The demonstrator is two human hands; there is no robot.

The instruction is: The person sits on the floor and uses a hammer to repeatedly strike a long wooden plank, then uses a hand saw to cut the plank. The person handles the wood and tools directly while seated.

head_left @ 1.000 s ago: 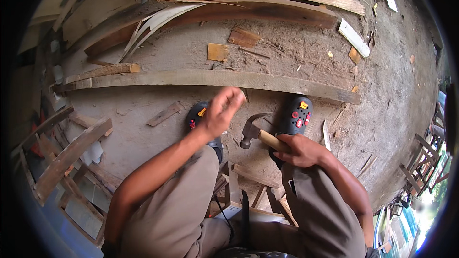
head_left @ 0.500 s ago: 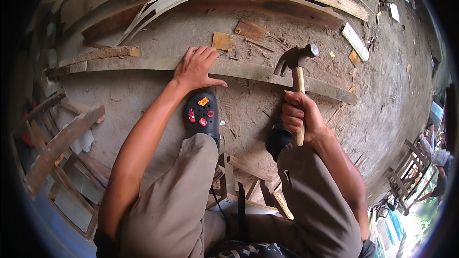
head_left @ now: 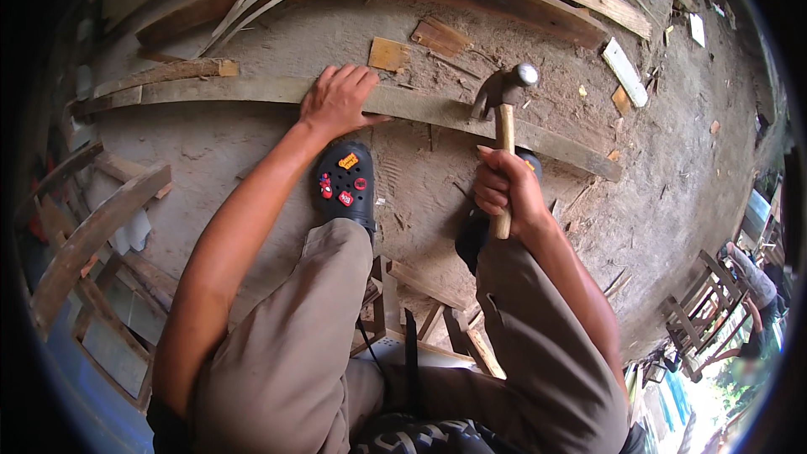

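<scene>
A long, narrow wooden plank (head_left: 424,109) lies across the ground ahead of my feet. My left hand (head_left: 338,102) grips it left of its middle, fingers over the far edge and thumb along the near side. In my right hand (head_left: 511,189) is a claw hammer (head_left: 504,128), the fist closed round its wooden handle. The dark metal head is up, over the plank's right half; whether it touches the wood I cannot tell. A black clog (head_left: 346,181) with colourful charms covers my left foot, just short of the plank. My right foot is partly hidden behind the hammer arm.
Beyond the plank are a yellowish wood offcut (head_left: 389,55), a brown offcut (head_left: 441,35) and long boards (head_left: 471,4). A white strip (head_left: 625,73) lies far right. Wooden frames (head_left: 97,240) stand at left. Another person (head_left: 754,277) is beside wooden furniture at right.
The hammer and my right hand have shifted slightly left and up in the picture. The whole view has shifted a little too. My left hand stays on the plank.
</scene>
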